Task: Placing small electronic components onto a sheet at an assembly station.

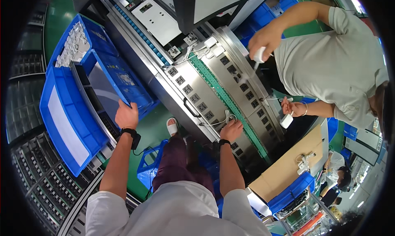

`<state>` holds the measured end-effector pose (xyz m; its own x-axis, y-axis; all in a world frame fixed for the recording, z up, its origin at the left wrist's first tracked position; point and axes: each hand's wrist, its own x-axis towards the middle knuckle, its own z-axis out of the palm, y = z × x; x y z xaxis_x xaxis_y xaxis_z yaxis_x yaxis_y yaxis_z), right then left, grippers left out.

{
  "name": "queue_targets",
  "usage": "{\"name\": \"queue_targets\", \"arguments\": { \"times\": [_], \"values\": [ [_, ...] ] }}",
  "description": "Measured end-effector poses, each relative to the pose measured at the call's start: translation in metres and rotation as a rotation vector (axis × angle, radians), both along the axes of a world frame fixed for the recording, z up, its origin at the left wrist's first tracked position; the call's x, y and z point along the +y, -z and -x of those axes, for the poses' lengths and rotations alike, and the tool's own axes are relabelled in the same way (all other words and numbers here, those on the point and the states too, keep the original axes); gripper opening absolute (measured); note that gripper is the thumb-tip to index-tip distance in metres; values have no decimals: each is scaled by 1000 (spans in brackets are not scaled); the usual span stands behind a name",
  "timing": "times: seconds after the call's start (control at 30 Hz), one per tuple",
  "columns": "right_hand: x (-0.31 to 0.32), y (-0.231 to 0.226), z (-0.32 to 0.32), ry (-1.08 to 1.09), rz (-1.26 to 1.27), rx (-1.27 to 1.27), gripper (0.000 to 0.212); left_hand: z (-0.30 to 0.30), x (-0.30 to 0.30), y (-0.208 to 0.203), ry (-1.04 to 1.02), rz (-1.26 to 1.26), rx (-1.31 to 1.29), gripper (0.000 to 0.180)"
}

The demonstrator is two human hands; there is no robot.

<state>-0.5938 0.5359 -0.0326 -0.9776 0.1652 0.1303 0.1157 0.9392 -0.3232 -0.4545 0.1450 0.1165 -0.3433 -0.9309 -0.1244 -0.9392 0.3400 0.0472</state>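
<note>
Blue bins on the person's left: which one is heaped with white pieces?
The topmost bin in the group: white pieces pile inside it, whereas the lowest bin shows a flat white panel.

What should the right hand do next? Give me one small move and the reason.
Probably gather up the white cable with the right hand: its loops lie right by the fingers, a strand trails over the metal counter, and the left hand is away at the blue bin's edge. Whether the fingers grip the cable is unclear.
</note>
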Motion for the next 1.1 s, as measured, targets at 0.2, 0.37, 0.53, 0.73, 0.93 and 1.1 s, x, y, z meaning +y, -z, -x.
{"name": "queue_targets", "arguments": {
  "times": [0.2,0.37,0.53,0.73,0.93,1.1],
  "values": [
    [-43,-58,-14,-398,40,-29,16,-11,0,-2,-6,-1,4,38],
    [-60,-35,-41,-1076,-155,-133,18,-5,1,-2,9,0,32,37],
    [-70,-27,-38,-1042,-231,-230,16,-6,-2,3,13,11,20,37],
    [-54,-33,13,-120,789,-403,23,-13,-1,3,24,12,37,37],
    [25,7,58,44,459,-332,28,-9,0,-2,26,14,39,36],
    [36,5,57,-56,269,-416,26,-10,2,-4,29,11,37,36]
  ]
}}
